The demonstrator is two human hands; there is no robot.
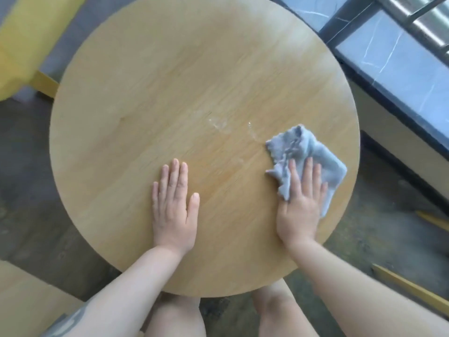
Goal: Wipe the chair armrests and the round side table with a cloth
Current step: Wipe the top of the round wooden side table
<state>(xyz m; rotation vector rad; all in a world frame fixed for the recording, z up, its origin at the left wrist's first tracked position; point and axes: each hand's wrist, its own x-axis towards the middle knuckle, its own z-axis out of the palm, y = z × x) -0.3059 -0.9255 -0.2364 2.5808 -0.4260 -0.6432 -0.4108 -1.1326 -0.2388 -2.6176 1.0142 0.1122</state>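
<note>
Wood table (170,93): round, wet smear mid-right
Right hand (300,205): flat, pressing grey cloth (313,154)
Left hand (173,205): spread flat on table

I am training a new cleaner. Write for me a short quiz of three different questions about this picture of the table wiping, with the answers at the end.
1. True or false: the left hand holds the cloth.
2. Which hand presses the cloth on the round table?
A. the left hand
B. the right hand
C. both hands
3. Fill in: a wet streak on the wood lies just to the ______ of the cloth, as the camera sees it.

Key
1. False. The left hand lies flat on the bare wood, apart from the cloth.
2. B. Its straight fingers press on the cloth.
3. Left, slightly farther from the person.
</note>
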